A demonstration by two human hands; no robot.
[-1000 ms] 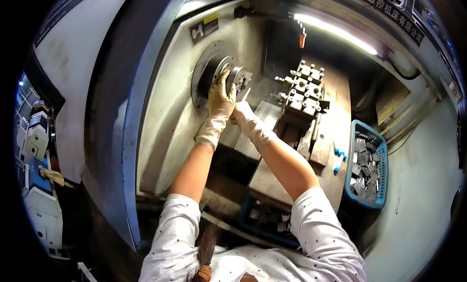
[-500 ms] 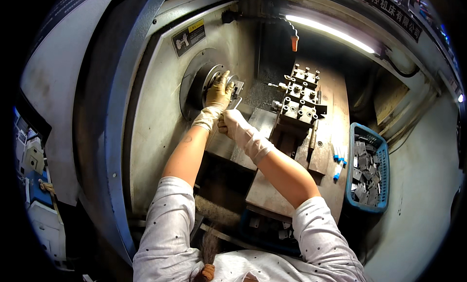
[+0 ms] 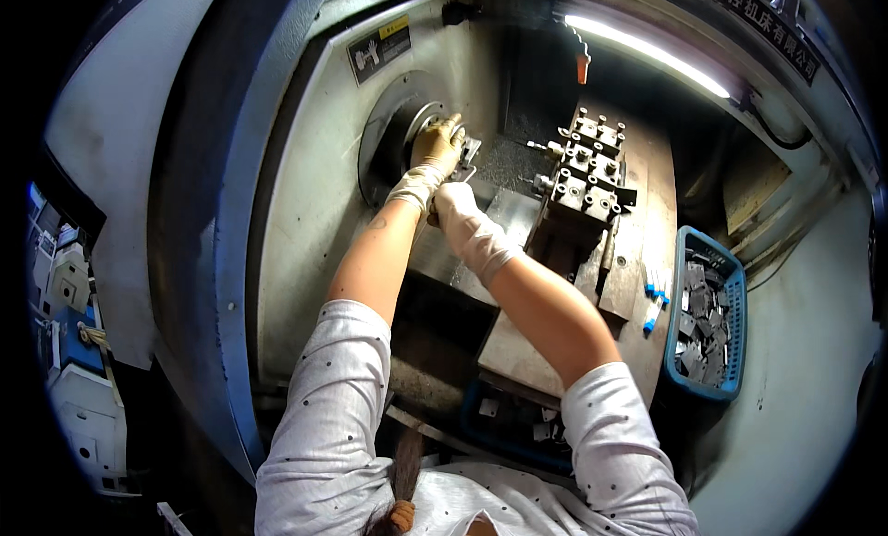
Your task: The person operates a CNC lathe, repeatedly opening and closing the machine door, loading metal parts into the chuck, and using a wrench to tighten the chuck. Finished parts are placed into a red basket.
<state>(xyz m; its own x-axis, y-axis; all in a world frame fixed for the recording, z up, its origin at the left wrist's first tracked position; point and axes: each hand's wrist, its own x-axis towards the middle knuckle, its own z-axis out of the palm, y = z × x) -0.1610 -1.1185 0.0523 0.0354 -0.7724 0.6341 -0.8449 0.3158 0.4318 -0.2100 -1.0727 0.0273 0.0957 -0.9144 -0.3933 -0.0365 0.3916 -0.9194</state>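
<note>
My gloved left hand (image 3: 435,149) grips the round metal chuck (image 3: 412,120) on the lathe's left-hand wall, its fingers bent over the front face and partly hiding it. Just below and right of it, my gloved right hand (image 3: 454,203) is closed on a bent metal key (image 3: 470,173), whose shank reaches up beside the chuck's face; where its tip sits is unclear. The tool block (image 3: 583,196), with several bolts and cutters pointing left, stands to the right of both hands.
A blue basket (image 3: 735,314) of metal pieces sits at right, beside small blue-capped items (image 3: 655,295) on the bed (image 3: 638,221). Another basket (image 3: 476,406) lies below. A hanging nozzle (image 3: 582,68) and lit tube (image 3: 647,55) are above. The blue-grey door frame (image 3: 231,332) borders the left.
My left hand has moved slightly up and rightward over the chuck's face. My right hand stays on the key, a little higher in the picture. The whole view has shifted slightly.
</note>
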